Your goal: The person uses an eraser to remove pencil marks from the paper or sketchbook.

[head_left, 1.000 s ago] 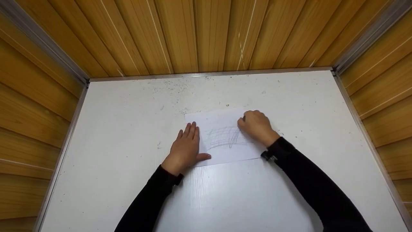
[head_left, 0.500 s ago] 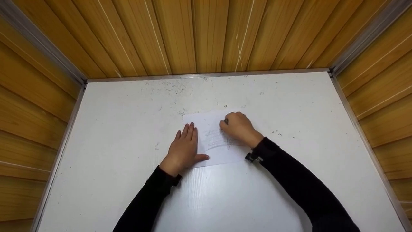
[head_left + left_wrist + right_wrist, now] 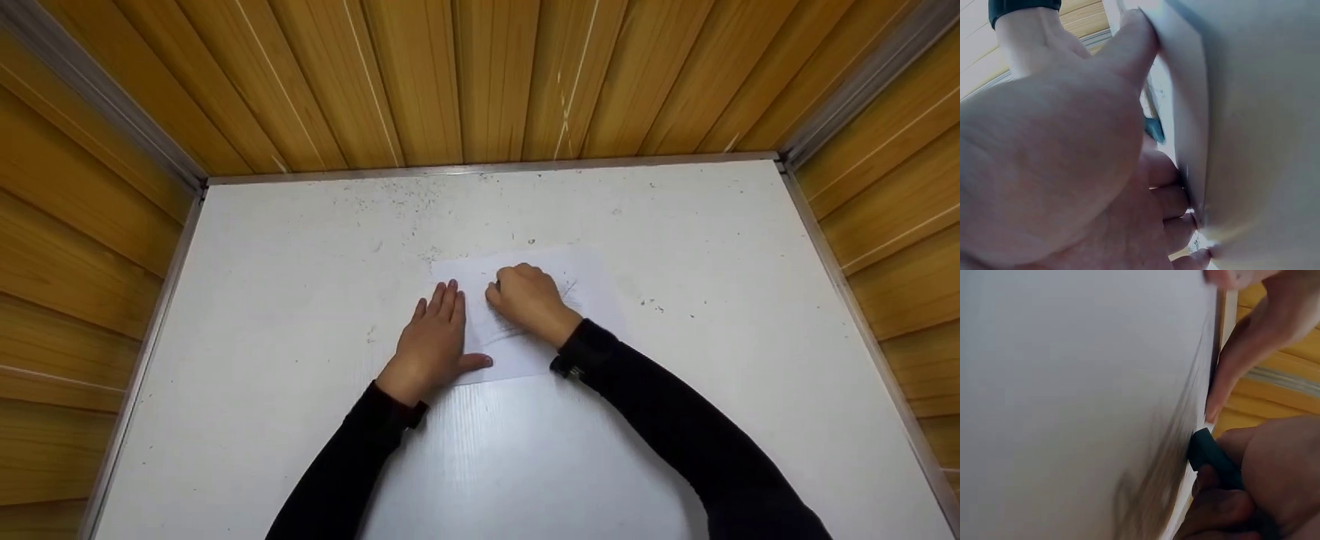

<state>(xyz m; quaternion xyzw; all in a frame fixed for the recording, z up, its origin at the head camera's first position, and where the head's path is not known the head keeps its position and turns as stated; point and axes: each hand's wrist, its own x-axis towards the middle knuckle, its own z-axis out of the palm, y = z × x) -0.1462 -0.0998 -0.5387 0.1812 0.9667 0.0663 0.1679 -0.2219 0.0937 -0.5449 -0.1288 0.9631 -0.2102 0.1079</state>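
A white sheet of paper (image 3: 596,274) with pencil lines (image 3: 571,291) lies in the middle of the table. Flat on its left side rests my left hand (image 3: 431,345), fingers together and thumb spread along the lower part of the sheet. My right hand (image 3: 532,304) pinches a dark green eraser (image 3: 1213,458) between thumb and fingers, its end against the marked paper in the right wrist view. From above, that hand covers most of the eraser and part of the drawing. The eraser also shows past my left thumb in the left wrist view.
The white table (image 3: 285,300) has dark crumbs (image 3: 397,199) scattered toward its back and a few right of the paper. Wood-patterned panels (image 3: 495,82) rise along the back and both sides, with a metal strip at the table's edge.
My right hand has moved left across the paper with the eraser, nearer to my left hand, uncovering the sheet's right part. The pencil lines look fainter. The left hand stays in place.
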